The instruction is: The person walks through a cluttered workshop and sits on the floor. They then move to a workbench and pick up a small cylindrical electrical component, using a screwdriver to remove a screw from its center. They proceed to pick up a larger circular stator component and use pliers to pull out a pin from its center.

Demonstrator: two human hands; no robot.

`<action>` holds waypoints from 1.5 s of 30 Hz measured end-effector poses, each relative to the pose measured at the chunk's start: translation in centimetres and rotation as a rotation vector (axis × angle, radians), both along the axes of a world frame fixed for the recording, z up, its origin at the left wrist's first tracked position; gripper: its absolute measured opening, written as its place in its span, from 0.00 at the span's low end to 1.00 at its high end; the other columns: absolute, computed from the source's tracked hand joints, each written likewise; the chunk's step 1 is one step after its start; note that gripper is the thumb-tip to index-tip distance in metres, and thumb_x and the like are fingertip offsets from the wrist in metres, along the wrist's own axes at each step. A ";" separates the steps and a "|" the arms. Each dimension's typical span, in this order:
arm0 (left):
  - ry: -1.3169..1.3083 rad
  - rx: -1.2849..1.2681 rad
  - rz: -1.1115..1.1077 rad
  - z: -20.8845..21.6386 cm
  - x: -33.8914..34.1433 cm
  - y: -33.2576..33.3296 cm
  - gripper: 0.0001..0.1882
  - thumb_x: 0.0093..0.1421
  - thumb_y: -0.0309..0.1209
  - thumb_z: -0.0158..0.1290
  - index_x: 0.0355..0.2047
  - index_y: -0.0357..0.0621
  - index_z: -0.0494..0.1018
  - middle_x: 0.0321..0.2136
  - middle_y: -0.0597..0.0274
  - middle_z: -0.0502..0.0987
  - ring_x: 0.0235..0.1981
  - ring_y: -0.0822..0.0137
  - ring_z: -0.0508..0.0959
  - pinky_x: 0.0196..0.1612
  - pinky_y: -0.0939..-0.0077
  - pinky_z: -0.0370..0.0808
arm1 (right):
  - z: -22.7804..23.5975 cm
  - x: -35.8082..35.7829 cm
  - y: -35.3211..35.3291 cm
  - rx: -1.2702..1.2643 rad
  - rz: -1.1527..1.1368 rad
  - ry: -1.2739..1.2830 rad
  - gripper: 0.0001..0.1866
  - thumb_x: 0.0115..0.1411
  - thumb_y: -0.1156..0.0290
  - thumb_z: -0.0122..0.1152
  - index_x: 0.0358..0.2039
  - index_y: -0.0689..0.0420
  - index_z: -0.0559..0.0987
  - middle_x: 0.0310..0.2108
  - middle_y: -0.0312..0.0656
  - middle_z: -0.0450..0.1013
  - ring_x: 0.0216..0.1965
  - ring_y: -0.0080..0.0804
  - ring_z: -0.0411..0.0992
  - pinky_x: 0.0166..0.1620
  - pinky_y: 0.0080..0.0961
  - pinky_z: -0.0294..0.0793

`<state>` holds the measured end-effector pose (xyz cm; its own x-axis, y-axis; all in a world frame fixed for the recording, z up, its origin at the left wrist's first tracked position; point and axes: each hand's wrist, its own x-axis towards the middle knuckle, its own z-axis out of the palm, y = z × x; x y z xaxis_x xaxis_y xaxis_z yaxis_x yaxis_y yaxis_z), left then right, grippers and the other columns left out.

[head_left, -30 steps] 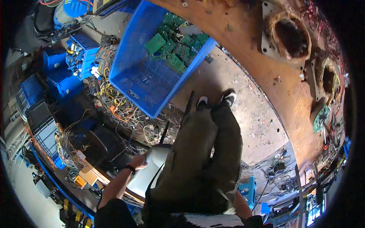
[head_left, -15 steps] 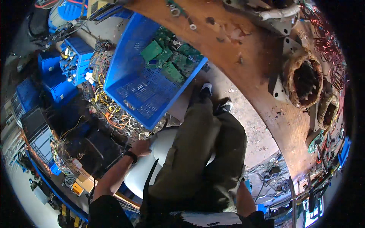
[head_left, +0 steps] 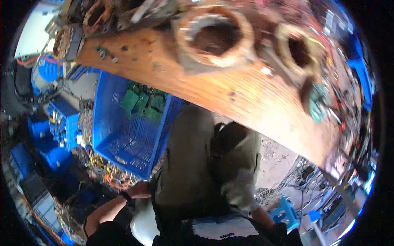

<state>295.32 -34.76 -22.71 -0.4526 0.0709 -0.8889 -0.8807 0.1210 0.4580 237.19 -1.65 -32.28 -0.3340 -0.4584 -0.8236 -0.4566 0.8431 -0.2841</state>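
I sit on a white stool (head_left: 143, 223) with my legs in olive trousers stretched under a wooden table (head_left: 250, 98). My left hand (head_left: 139, 190), with a dark band on the wrist, lies curled at the stool's front edge against my left thigh. Whether it grips anything is unclear. Of my right arm only the forearm (head_left: 262, 214) shows, low at my right side near a small blue stool (head_left: 284, 211). Its hand is mostly hidden behind my leg. A blue plastic crate (head_left: 119, 143) holding green circuit boards (head_left: 141, 102) stands just left of my knees.
Rusty round motor stators (head_left: 217, 37) lie on the table, with small parts and a green board (head_left: 318, 104) at its right. Tangled coloured wires (head_left: 113, 176) cover the floor between crate and stool. Smaller blue bins (head_left: 61, 123) stand at far left.
My view has swung forward, so the table now fills the top of the picture. My left hand has drawn in from the wire pile to the stool edge by my thigh.
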 end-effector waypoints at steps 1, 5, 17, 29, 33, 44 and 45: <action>0.002 0.044 0.008 0.1 -0.1 0.9 0.20 0.62 0.47 0.57 0.42 0.42 0.82 0.36 0.48 0.86 0.37 0.50 0.84 0.41 0.51 0.79 | -1.3 0.2 -0.1 -0.050 -0.001 0.013 0.20 0.67 0.66 0.52 0.56 0.60 0.77 0.53 0.55 0.79 0.49 0.60 0.78 0.56 0.49 0.76; 0.037 0.153 0.064 -1.9 1.9 1.3 0.22 0.68 0.47 0.55 0.49 0.43 0.83 0.43 0.50 0.86 0.42 0.56 0.83 0.47 0.55 0.77 | -6.7 1.0 -1.6 -0.240 -0.015 0.097 0.21 0.67 0.66 0.52 0.57 0.60 0.77 0.54 0.55 0.79 0.49 0.61 0.78 0.56 0.50 0.77; 0.083 0.023 -0.071 -1.5 1.9 -2.9 0.25 0.68 0.49 0.56 0.55 0.44 0.80 0.49 0.46 0.83 0.50 0.53 0.82 0.55 0.55 0.77 | -7.8 1.0 -8.4 -0.395 0.195 0.280 0.21 0.66 0.59 0.52 0.54 0.58 0.77 0.52 0.58 0.78 0.52 0.61 0.76 0.56 0.53 0.75; -0.052 -0.502 -0.177 5.6 -1.7 -8.4 0.23 0.66 0.46 0.58 0.54 0.43 0.79 0.43 0.47 0.85 0.48 0.51 0.85 0.50 0.55 0.80 | -10.8 1.2 -6.1 -0.294 0.071 0.368 0.20 0.75 0.57 0.44 0.58 0.51 0.75 0.54 0.61 0.78 0.52 0.61 0.78 0.58 0.53 0.75; -0.013 -0.998 0.173 10.1 -2.8 -14.0 0.25 0.65 0.48 0.60 0.52 0.42 0.80 0.42 0.42 0.85 0.48 0.51 0.86 0.48 0.59 0.82 | -6.6 0.8 -9.1 -0.347 0.073 0.126 0.23 0.75 0.54 0.45 0.64 0.51 0.72 0.53 0.63 0.78 0.50 0.63 0.79 0.57 0.51 0.76; 1.054 -0.808 1.010 22.3 -23.7 -21.7 0.20 0.73 0.28 0.55 0.61 0.32 0.69 0.52 0.45 0.81 0.44 0.64 0.85 0.44 0.72 0.82 | 16.2 -17.5 -5.7 -0.898 -0.791 0.590 0.26 0.73 0.51 0.57 0.43 0.66 0.81 0.31 0.50 0.80 0.33 0.38 0.79 0.39 0.35 0.78; 1.142 -0.796 1.048 22.6 -25.2 -22.1 0.20 0.73 0.27 0.55 0.62 0.32 0.68 0.52 0.46 0.81 0.45 0.65 0.84 0.45 0.73 0.82 | 19.6 -18.2 -6.6 -1.028 -0.887 0.600 0.23 0.73 0.54 0.58 0.42 0.66 0.80 0.29 0.44 0.78 0.31 0.30 0.77 0.38 0.31 0.77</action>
